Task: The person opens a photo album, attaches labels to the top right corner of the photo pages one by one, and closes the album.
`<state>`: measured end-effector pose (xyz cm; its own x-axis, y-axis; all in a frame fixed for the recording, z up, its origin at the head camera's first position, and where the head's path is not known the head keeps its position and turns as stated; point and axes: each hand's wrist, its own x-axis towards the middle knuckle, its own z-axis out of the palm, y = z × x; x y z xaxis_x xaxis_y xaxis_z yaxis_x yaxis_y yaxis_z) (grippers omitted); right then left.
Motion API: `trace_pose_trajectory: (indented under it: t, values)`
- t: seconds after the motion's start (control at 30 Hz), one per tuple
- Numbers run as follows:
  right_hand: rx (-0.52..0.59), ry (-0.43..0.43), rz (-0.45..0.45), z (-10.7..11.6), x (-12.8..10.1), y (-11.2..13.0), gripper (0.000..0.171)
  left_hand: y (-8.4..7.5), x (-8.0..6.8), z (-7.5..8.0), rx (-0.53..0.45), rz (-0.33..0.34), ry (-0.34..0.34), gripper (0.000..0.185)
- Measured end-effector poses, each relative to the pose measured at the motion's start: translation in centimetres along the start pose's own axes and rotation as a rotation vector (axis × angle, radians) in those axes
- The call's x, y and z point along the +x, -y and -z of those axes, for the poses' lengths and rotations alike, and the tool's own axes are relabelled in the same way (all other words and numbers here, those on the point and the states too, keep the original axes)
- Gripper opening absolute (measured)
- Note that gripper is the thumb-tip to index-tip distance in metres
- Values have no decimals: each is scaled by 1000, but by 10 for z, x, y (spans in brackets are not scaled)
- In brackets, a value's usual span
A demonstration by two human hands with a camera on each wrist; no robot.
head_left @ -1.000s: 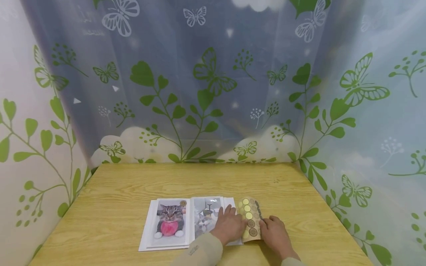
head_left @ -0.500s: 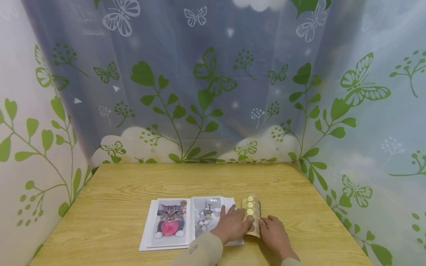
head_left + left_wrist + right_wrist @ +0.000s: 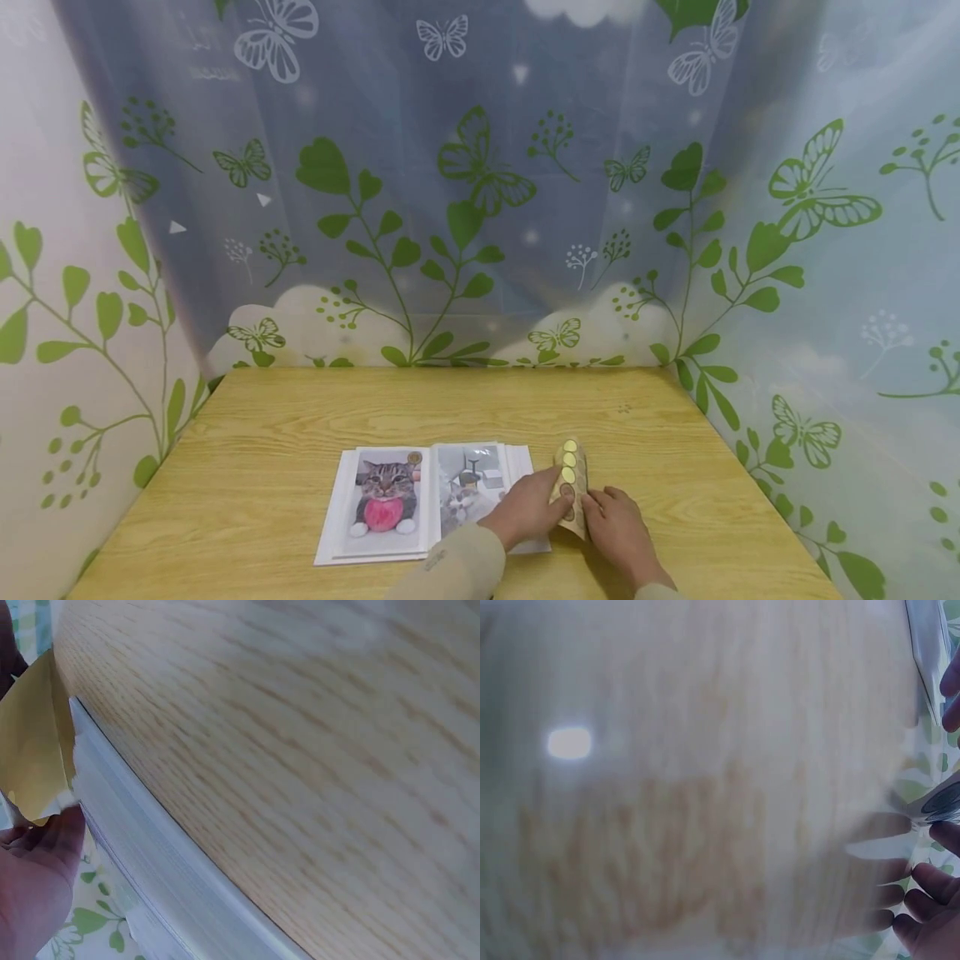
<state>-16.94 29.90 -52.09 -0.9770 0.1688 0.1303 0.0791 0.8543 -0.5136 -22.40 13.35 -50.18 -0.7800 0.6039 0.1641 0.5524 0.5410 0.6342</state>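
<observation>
A tan sheet of round stickers (image 3: 570, 460), some bright yellow and some brown, stands curved between my two hands in the head view. My left hand (image 3: 527, 507) holds its left side, the thumb over the front. On the opposite edge, my right hand (image 3: 621, 532) pinches the sheet between thumb and fingers. The left wrist view shows the sheet's plain back (image 3: 34, 742) by the left hand (image 3: 37, 892). At the right border of the right wrist view, a bit of the sheet (image 3: 939, 804) meets the right hand's fingertips (image 3: 930, 881).
An open photo album (image 3: 324, 533) lies on the wooden table (image 3: 247, 467), partly under my left forearm. Its left page has a cat picture (image 3: 386, 504) with a round brown sticker (image 3: 415, 457) in the corner. Patterned curtains (image 3: 390, 250) surround the table.
My left hand has moved right, off the album's right page, and now grips the sticker sheet. The sheet has turned and bent to a narrower shape. My right hand has hardly moved.
</observation>
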Motion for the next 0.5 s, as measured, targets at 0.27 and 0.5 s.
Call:
trace_pose_trajectory:
  t: [0.27, 0.5]
  values:
    - [33, -19, 18, 0, -1, 2, 40, -2, 0, -1, -168, 22, -40, 51]
    - [119, -49, 53, 0, 1, 7, 45, -11, 2, 2, -349, 65, -128, 51]
